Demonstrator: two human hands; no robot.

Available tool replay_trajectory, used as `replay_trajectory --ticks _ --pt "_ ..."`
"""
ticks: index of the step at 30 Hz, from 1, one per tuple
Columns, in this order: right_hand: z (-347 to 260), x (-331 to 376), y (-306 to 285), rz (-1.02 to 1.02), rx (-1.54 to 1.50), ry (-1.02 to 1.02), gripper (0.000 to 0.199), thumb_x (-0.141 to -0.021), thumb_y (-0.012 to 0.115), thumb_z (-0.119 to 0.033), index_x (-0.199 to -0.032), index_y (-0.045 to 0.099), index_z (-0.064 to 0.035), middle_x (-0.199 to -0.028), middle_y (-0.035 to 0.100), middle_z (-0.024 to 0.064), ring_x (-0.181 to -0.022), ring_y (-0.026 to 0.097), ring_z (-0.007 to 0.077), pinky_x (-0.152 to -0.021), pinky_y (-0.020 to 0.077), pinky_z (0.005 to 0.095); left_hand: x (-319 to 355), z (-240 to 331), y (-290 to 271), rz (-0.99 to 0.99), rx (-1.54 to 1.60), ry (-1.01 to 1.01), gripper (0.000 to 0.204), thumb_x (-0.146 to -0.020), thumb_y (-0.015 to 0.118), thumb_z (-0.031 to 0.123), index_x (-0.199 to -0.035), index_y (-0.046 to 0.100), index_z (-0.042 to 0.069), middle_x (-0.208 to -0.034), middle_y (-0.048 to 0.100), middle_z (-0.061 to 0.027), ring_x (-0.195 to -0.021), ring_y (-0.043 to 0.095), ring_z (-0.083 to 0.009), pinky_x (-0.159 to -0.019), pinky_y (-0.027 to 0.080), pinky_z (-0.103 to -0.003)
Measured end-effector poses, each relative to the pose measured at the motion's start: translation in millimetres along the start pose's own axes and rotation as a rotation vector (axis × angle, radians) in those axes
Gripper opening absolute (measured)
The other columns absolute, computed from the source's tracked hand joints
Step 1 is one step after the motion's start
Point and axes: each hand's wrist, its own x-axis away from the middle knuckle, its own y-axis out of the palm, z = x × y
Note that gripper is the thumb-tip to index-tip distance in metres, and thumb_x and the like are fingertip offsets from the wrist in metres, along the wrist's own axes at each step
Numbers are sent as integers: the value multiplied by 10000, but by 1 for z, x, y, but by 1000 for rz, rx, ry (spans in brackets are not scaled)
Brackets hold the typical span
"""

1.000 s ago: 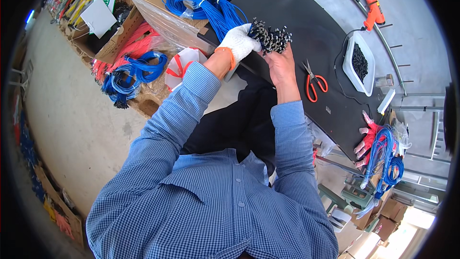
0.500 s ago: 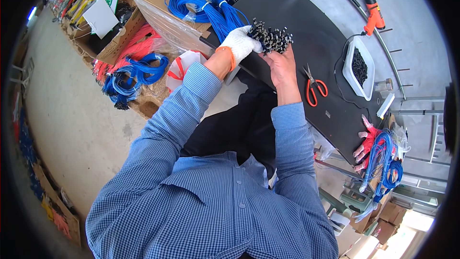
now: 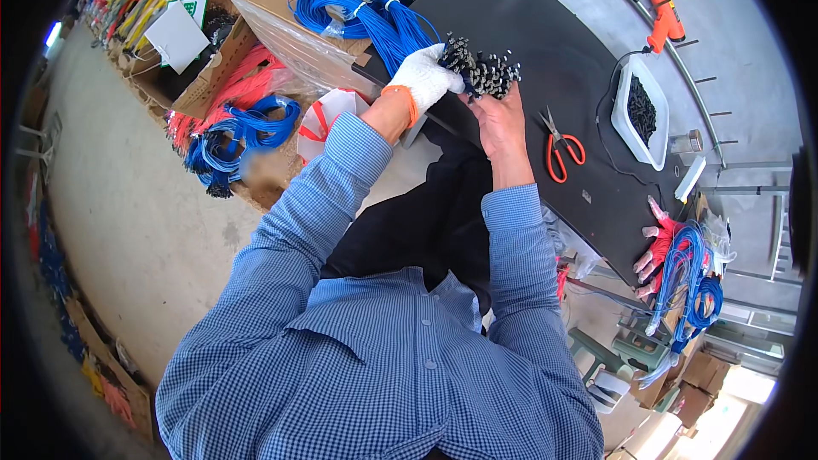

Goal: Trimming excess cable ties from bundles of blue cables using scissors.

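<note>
A thick bunch of cable ends [image 3: 490,77], black with silvery tips, is gathered between my two hands over the near edge of the black table [image 3: 511,8]. My left hand [image 3: 426,77], in a white knit glove with an orange cuff, is closed round its left side. Bare, my right hand [image 3: 501,123] grips the bunch from below and the right. Long blue cables [image 3: 388,30] run from behind my left hand toward the back. Scissors with orange-red handles [image 3: 562,146] lie on the table to the right of my right hand.
A white tray of small black pieces [image 3: 639,111] sits at the right, with an orange heat gun [image 3: 665,21] beyond it. Pink and blue cable bundles [image 3: 682,264] hang at the table's right end. At the left stands a cardboard box [image 3: 204,77] near blue coils [image 3: 247,140].
Both hands keep their hold on the bunch and have hardly moved. The view has shifted slightly, so the table items appear a little displaced.
</note>
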Motion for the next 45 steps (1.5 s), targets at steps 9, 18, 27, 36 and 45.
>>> replay_trajectory --ticks 9,18,27,36,45 --pt "11 27 -48 439 985 -637 459 -884 610 76 -1339 586 23 -1202 650 121 -1078 656 176 -947 540 291 -5 -15 10 25 -400 13 448 -778 733 -7 -1224 704 27 -1093 752 -28 -993 669 -142 -953 510 -280" --pt "-15 33 5 162 745 -619 176 -849 804 6 -1001 718 -6 -856 707 39 -732 657 93 -697 546 250 -8 -11 25 109 -810 90 421 -805 730 242 -1191 715 74 -1119 743 -197 -1098 681 -405 -948 540 -454" --pt "-13 27 7 222 804 -635 148 -851 790 10 -973 706 1 -851 707 46 -711 667 98 -655 547 249 -5 0 34 118 -1000 87 506 -842 707 299 -1279 672 45 -1231 710 -209 -1185 654 -387 -999 526 -438" --pt "-4 30 0 256 821 -665 145 -847 787 17 -949 684 2 -849 695 49 -696 660 96 -630 538 252 0 -13 0 -175 -438 188 525 -917 764 169 -1397 606 26 -1243 698 -81 -1147 634 -171 -1055 481 -316" --pt "1 31 -2 276 837 -693 141 -850 784 20 -950 685 10 -854 703 58 -683 664 96 -630 551 252 16 -17 39 413 -677 380 239 -805 851 191 -755 662 54 -749 630 -104 -658 630 -252 -618 489 -378"
